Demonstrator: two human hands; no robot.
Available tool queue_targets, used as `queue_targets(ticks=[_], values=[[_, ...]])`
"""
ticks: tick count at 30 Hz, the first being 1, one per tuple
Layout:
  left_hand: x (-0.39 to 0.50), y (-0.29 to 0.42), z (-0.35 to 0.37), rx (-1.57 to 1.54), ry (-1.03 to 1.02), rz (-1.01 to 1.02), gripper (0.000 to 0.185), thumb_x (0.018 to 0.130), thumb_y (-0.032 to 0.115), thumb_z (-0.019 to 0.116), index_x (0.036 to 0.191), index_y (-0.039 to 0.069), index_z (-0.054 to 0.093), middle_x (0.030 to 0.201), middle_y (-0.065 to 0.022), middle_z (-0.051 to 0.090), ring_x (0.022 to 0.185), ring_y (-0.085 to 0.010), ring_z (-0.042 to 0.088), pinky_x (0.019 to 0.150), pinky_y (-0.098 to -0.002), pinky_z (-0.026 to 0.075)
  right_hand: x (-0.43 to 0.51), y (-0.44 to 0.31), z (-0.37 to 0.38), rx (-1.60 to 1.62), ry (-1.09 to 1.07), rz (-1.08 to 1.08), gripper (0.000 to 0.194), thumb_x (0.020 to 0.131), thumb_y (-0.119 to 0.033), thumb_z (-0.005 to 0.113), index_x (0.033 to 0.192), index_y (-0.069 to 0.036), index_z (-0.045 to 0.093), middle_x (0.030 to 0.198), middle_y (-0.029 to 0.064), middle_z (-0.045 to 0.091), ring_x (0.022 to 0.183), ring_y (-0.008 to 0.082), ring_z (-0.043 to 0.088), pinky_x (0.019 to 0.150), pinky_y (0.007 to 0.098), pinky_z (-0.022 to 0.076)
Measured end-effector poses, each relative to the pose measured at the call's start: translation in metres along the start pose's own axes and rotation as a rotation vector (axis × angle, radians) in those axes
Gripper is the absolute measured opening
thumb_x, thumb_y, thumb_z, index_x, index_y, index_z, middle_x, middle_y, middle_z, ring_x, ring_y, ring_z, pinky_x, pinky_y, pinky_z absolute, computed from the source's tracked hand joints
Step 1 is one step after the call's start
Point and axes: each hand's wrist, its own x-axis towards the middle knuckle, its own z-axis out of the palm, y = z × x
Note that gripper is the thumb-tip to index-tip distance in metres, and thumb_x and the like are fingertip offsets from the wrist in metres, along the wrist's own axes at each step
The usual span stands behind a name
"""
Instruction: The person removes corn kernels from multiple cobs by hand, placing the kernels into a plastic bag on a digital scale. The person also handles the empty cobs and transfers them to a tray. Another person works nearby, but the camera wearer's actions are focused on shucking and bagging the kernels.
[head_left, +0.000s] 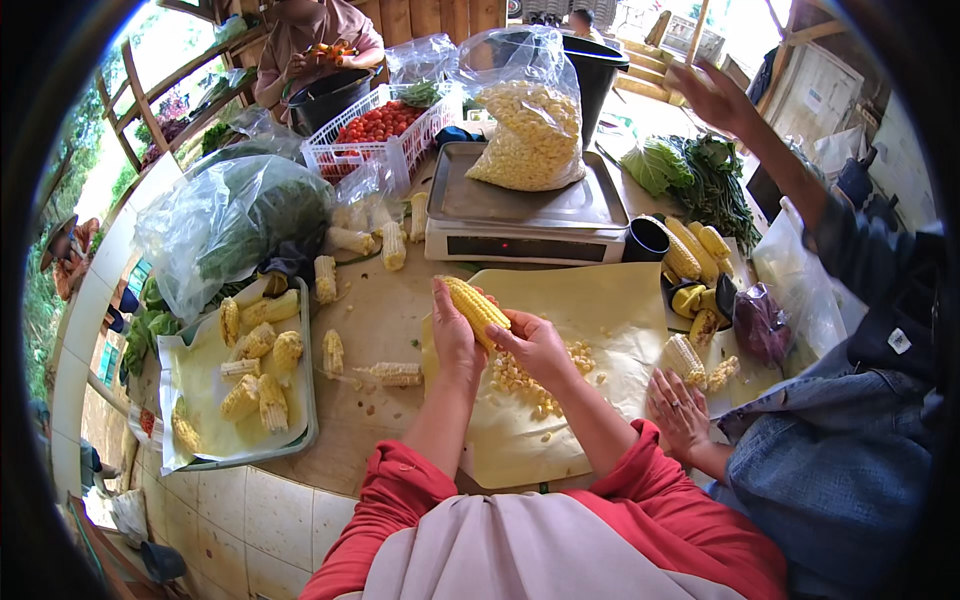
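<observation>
A cob of yellow corn (472, 306) is held between my two hands, tilted with its top toward the upper left. My left hand (457, 337) wraps around its left side. At its lower right end, the thumb and fingers of my right hand (532, 341) press on the kernels. Loose corn kernels (517, 375) lie below on a sheet of yellowish paper (600, 315), partly hidden by my right forearm. Left of the paper, a stripped cob (395, 373) rests on the table (375, 315).
A tray (309, 397) of cob pieces stands left. Behind the paper, a scale (525, 244) bears a plastic bag of kernels (529, 135). Whole cobs (686, 251) lie to the right. A co-worker's hand (679, 412) touches the paper; their other hand (709, 97) is raised. Tomatoes fill a crate (352, 154).
</observation>
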Motion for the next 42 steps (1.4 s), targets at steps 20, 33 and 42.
queue_targets(ticks=[20,33,42], values=[[-0.01,0.004,0.01,0.021,0.007,0.051,0.048,0.09,0.052,0.044,0.097,0.004,0.044,0.079,-0.0094,0.053,0.069,-0.0218,0.057,0.061,-0.0352,0.052,-0.001,-0.001,0.0,-0.176,0.075,-0.039,0.051,0.08,-0.025,0.07,0.118,0.004,0.053,0.103,0.0071,0.062,0.089,0.0095,0.059,0.077,0.0234,0.0475],[0.003,0.008,-0.003,-0.083,0.043,-0.177,0.059,0.087,0.059,0.043,0.095,0.0,0.047,0.079,-0.0123,0.054,0.073,-0.0252,0.057,0.067,-0.0376,0.052,-0.001,0.004,-0.021,0.076,-0.102,-0.072,0.043,0.086,-0.015,0.062,0.122,0.004,0.05,0.105,0.0032,0.061,0.095,0.0063,0.054,0.083,0.0206,0.0445],[-0.005,-0.001,-0.001,0.039,-0.033,0.046,0.052,0.088,0.055,0.043,0.096,0.004,0.046,0.082,-0.0091,0.054,0.074,-0.0222,0.057,0.067,-0.0351,0.052,-0.003,0.002,-0.006,-0.016,-0.002,-0.032,0.042,0.091,-0.027,0.055,0.12,0.003,0.054,0.102,0.0038,0.063,0.09,0.0065,0.055,0.082,0.0222,0.0446]])
